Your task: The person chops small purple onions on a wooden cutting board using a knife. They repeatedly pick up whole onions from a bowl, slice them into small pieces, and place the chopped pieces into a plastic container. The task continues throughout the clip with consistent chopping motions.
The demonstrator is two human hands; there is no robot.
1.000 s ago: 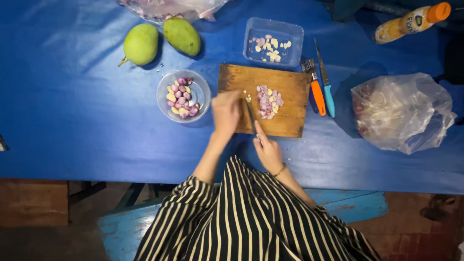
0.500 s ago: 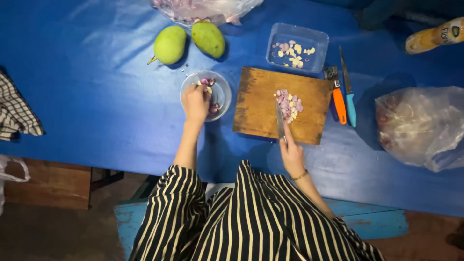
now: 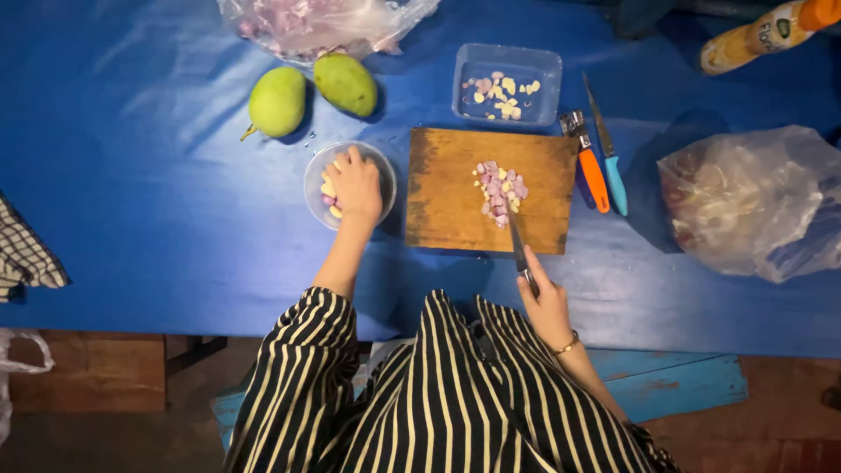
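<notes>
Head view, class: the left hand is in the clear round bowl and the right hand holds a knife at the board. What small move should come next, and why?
Probably lift one piece from the clear round bowl to the wooden cutting board: the left hand is in it, while the right hand rests the knife beside the chopped pile.

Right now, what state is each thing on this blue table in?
Left hand: reaching into the round clear bowl.
Right hand: gripping the dark-handled knife.
Wooden chopping board: bearing a pile of chopped shallot pieces.
Rectangular clear tub: lidless, a few pieces inside.
Two green mangoes: whole.
</notes>
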